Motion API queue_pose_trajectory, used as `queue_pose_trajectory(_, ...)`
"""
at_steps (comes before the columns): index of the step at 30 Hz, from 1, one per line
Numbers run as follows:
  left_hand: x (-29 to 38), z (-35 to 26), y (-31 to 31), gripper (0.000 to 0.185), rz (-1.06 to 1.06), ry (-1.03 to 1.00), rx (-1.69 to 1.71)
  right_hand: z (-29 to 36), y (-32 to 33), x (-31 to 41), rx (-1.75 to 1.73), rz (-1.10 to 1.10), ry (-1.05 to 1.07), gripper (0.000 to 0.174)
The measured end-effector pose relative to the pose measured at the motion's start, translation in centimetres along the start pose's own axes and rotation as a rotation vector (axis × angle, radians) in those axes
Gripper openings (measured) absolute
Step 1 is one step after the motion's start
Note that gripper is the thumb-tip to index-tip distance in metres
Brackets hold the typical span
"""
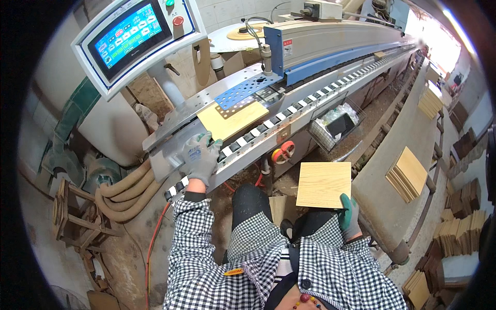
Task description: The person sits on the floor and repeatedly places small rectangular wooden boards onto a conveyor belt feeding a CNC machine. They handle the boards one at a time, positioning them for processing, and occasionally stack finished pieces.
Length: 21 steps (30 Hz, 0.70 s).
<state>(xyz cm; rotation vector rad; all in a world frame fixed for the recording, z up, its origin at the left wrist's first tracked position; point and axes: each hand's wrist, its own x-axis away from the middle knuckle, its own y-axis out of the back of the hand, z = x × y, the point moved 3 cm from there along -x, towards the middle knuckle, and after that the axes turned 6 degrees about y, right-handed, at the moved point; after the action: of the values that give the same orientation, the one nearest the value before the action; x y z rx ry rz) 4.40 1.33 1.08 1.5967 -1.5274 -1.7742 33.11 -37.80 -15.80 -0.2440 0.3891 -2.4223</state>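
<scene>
My left hand [200,158], in a grey-and-green work glove, is at the near end of a light wood-grain panel [236,123]. Its fingertips touch or nearly touch the panel's edge; the glove hides whether they grip it. That panel lies flat on the infeed of an edge-banding machine [325,46], its far part beneath a perforated blue guard [248,91]. Over my lap, my right hand [350,217], gloved alike, grips a squarish wood-grain panel [324,184] by its lower right corner.
A track of black-and-white conveyor pads [267,124] runs beside the infeed. The control screen [130,35] stands upper left. A wire basket [337,124] hangs on the machine's side. To the right, a long bench [372,205] bears a stack of panels [407,174]. Hoses [124,193] lie left.
</scene>
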Motion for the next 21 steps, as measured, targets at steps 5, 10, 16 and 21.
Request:
queue_pose_trajectory(5,-2.1,-4.8,-1.1,0.045,0.111,0.014,-0.125,-0.3,0.3,-0.1,0.107,-0.004,0.025,0.035)
queue_pose_trajectory(10,-4.1,-10.1,-2.0,0.05,0.191,0.016,-0.33,0.2,-0.3,0.2,0.0,-0.057,0.01,0.036)
queue_pose_trajectory(16,-6.2,-14.0,-3.3,0.047,0.342,0.022,-0.343,0.6,-0.4,0.4,0.011,-0.048,0.022,0.036)
queue_pose_trajectory(21,-5.4,-11.8,-3.6,0.04,0.103,-0.036,-0.062,0.0,0.8,-0.1,-0.076,-0.072,-0.043,0.028)
